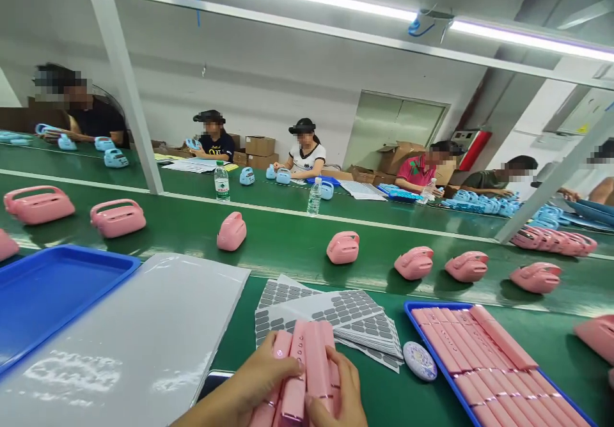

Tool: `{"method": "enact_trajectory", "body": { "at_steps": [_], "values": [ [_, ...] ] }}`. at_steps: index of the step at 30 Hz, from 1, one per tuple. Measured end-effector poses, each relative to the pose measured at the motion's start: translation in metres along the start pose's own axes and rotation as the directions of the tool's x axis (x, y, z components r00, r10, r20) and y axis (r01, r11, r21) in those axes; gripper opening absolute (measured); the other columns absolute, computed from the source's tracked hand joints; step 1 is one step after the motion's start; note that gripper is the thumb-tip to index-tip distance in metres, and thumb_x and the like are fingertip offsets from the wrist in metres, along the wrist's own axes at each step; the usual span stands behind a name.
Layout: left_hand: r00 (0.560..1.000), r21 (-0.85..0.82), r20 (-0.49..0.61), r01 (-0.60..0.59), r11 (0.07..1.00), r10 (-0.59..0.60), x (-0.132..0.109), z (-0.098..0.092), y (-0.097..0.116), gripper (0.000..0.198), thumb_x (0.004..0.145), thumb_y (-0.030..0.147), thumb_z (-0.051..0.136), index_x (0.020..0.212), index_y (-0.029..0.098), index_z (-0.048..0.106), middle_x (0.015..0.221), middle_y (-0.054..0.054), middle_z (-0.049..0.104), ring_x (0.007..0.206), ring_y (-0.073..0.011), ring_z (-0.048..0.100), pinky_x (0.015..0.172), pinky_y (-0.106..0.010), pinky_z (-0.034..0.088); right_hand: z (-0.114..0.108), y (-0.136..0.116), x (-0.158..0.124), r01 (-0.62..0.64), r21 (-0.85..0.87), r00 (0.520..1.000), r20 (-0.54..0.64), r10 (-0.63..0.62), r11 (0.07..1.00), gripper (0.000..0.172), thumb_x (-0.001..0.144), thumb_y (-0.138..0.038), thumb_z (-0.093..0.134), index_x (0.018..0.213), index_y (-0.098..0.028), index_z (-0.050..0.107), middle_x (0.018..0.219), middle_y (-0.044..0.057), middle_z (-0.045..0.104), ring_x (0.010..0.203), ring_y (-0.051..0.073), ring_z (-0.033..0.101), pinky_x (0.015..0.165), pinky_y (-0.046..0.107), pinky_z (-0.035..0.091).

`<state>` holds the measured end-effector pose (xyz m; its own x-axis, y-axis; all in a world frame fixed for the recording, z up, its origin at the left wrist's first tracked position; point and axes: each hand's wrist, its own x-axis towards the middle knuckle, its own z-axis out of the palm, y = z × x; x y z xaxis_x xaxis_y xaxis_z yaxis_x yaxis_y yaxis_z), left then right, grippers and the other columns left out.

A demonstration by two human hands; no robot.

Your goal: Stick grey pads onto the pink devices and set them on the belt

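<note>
My left hand (pixel 261 376) and my right hand (pixel 343 382) hold a bunch of long pink plastic strips (pixel 300 366) between them, low in the middle of the head view. Small button marks run along some of the strips, and shiny bands show near their lower ends. The left thumb presses on the front of the bunch, while the right fingers wrap round its other side. Just beyond the hands lie overlapping sticker sheets (pixel 326 312) with grey labels. A blue tray (pixel 444 376) filled with rows of similar pink strips stands to the right.
A round patterned disc (pixel 419 361) lies by the tray. At left are a glossy white sheet (pixel 144 325) and another blue tray (pixel 71 286). Pink handled housings (pixel 343 248) stand along the green belt. Across it, several people sit among blue housings (pixel 247 176) and water bottles (pixel 314 197).
</note>
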<state>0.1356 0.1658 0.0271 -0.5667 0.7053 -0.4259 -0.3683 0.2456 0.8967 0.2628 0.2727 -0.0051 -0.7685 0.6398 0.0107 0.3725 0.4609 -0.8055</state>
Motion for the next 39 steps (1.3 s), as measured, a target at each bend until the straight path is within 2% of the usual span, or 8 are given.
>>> {"method": "enact_trajectory", "body": {
  "at_steps": [6, 10, 14, 20, 25, 29, 34, 39],
  "values": [
    [0.971, 0.162, -0.18, -0.128, 0.978, 0.157, -0.031, -0.096, 0.039, 0.051, 0.061, 0.036, 0.061, 0.103, 0.018, 0.04, 0.093, -0.005, 0.059, 0.087, -0.0245, 0.061, 0.076, -0.035, 0.049, 0.073, -0.103, 0.032, 0.143, 0.179, 0.983, 0.086, -0.16, 0.973, 0.055, 0.074, -0.018, 0.048, 0.128, -0.017, 0.034, 0.128, 0.013, 0.045, 0.123, 0.021, 0.046, 0.103, 0.033, 0.039],
    [0.885, 0.458, -0.421, 0.017, 0.889, 0.2, -0.043, -0.178, 0.044, 0.04, 0.063, 0.03, 0.062, 0.096, 0.018, 0.041, 0.081, -0.003, 0.056, 0.077, -0.0239, 0.058, 0.065, -0.034, 0.043, 0.139, -0.154, 0.049, 0.169, 0.12, 0.962, 0.197, -0.191, 0.978, 0.052, 0.074, -0.02, 0.052, 0.124, -0.015, 0.042, 0.12, 0.013, 0.048, 0.106, 0.022, 0.057, 0.089, 0.033, 0.049],
    [0.821, 0.625, -0.504, 0.133, 0.769, 0.267, -0.046, -0.227, 0.036, 0.032, 0.068, 0.03, 0.066, 0.087, 0.018, 0.044, 0.072, 0.001, 0.052, 0.067, -0.0185, 0.053, 0.062, -0.032, 0.038, 0.178, -0.182, 0.053, 0.194, -0.053, 0.955, 0.239, -0.176, 0.98, 0.05, 0.07, -0.017, 0.055, 0.12, -0.01, 0.049, 0.122, 0.018, 0.046, 0.106, 0.031, 0.055, 0.086, 0.042, 0.047],
    [0.739, 0.683, -0.57, 0.183, 0.707, 0.359, -0.04, -0.246, 0.023, 0.026, 0.086, 0.042, 0.05, 0.079, 0.018, 0.045, 0.061, 0.004, 0.04, 0.055, -0.0148, 0.04, 0.057, -0.03, 0.032, 0.194, -0.187, 0.052, 0.23, -0.336, 0.963, 0.212, -0.164, 0.914, 0.052, 0.077, -0.017, 0.053, 0.128, -0.008, 0.047, 0.138, 0.024, 0.039, 0.115, 0.041, 0.046, 0.09, 0.056, 0.038],
    [0.725, 0.534, -0.619, 0.108, 0.839, 0.301, -0.047, -0.26, 0.018, 0.027, 0.088, 0.045, 0.048, 0.082, 0.019, 0.044, 0.062, 0.004, 0.044, 0.054, -0.0147, 0.044, 0.057, -0.03, 0.035, 0.199, -0.182, 0.057, 0.254, -0.444, 0.959, 0.232, -0.163, 0.859, 0.066, 0.082, -0.029, 0.056, 0.139, -0.003, 0.035, 0.15, 0.025, 0.019, 0.135, 0.048, 0.016, 0.101, 0.069, 0.014],
    [0.657, 0.307, -0.711, -0.031, 0.951, 0.251, -0.079, -0.275, 0.016, 0.022, 0.09, 0.04, 0.042, 0.093, 0.018, 0.045, 0.08, -0.001, 0.056, 0.073, -0.0175, 0.055, 0.072, -0.035, 0.042, 0.192, -0.181, 0.037, 0.351, -0.422, 0.932, 0.247, -0.266, 0.836, 0.057, 0.089, -0.027, 0.049, 0.14, -0.008, 0.033, 0.152, 0.021, 0.015, 0.139, 0.042, 0.003, 0.105, 0.067, 0.001],
    [0.534, 0.111, -0.814, -0.243, 0.964, 0.228, -0.154, -0.276, -0.013, 0.036, 0.083, 0.057, 0.05, 0.104, 0.028, 0.048, 0.113, 0.0, 0.059, 0.104, -0.0197, 0.057, 0.092, -0.036, 0.041, 0.21, -0.18, -0.027, 0.56, -0.174, 0.756, 0.509, -0.412, 0.81, 0.044, 0.08, -0.002, 0.049, 0.118, -0.022, 0.056, 0.116, 0.006, 0.061, 0.109, 0.018, 0.057, 0.094, 0.029, 0.045],
    [0.278, 0.06, -0.95, -0.284, 0.957, 0.142, -0.212, -0.255, -0.064, 0.031, 0.073, 0.034, 0.065, 0.098, 0.029, 0.047, 0.103, 0.002, 0.059, 0.102, -0.0218, 0.057, 0.085, -0.032, 0.047, 0.254, -0.188, -0.058, 0.564, -0.125, 0.713, 0.574, -0.404, 0.816, 0.065, 0.069, 0.005, 0.053, 0.129, -0.017, 0.044, 0.093, 0.006, 0.067, 0.077, 0.02, 0.066, 0.067, 0.031, 0.056]
  ]
}}
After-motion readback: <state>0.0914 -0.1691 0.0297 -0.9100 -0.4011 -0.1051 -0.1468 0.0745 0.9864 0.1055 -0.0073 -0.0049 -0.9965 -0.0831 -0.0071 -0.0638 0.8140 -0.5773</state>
